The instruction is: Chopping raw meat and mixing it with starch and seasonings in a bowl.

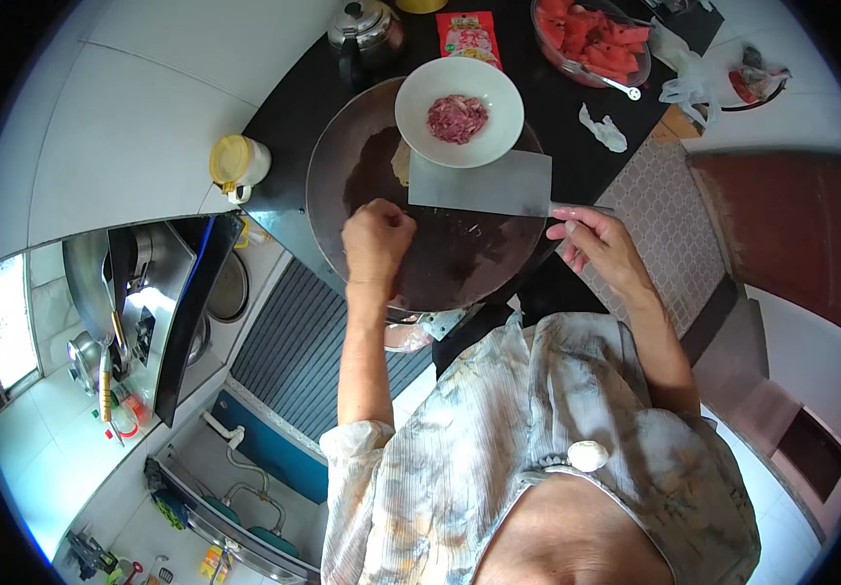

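Note:
My left hand [379, 241] is curled over the left part of a round, dark cutting board [457, 270]; nothing shows between its fingers. A wide-bladed cleaver [482, 189] lies flat across the board with its handle to the right. At that handle is my right hand [599, 245], the index finger along it, the thumb and other fingers apart from it. A white bowl [497, 139] covers part of the blade's far edge. It contains minced raw meat [457, 119]. Partly hidden behind the bowl and blade is a small pale brown piece [400, 164].
Behind the board stand a metal kettle [366, 33], a red packet [468, 35] and a plastic bowl of cut watermelon [592, 44] with a fork [599, 79]. A crumpled tissue [603, 129] lies at right. A yellow-lidded jar [240, 164] stands at the counter's left edge.

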Motion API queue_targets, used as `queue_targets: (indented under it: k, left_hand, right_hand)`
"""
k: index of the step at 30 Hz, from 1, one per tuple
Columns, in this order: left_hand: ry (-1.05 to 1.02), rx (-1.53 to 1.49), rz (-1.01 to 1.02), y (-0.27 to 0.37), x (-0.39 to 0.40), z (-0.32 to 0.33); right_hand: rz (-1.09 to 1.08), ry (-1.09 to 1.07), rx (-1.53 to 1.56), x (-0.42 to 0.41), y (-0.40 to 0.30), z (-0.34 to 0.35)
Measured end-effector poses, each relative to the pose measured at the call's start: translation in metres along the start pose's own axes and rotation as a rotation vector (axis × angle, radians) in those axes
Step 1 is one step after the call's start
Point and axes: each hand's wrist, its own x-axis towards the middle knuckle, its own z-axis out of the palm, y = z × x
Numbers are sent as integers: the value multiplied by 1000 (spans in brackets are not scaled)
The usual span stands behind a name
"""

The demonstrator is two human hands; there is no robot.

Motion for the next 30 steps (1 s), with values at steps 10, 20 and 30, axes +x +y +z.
queue_targets:
  k: [10,20,30]
  left_hand:
    - [402,-790,222,98,42,-61]
    - [168,160,542,100,61,8]
    - [161,97,568,92,48,-4]
  right_hand:
    - [-9,14,19,1,-10,-18]
    - [-89,-15,22,-12,-18,-21]
    - [-391,-94,-244,-2,-133,-34]
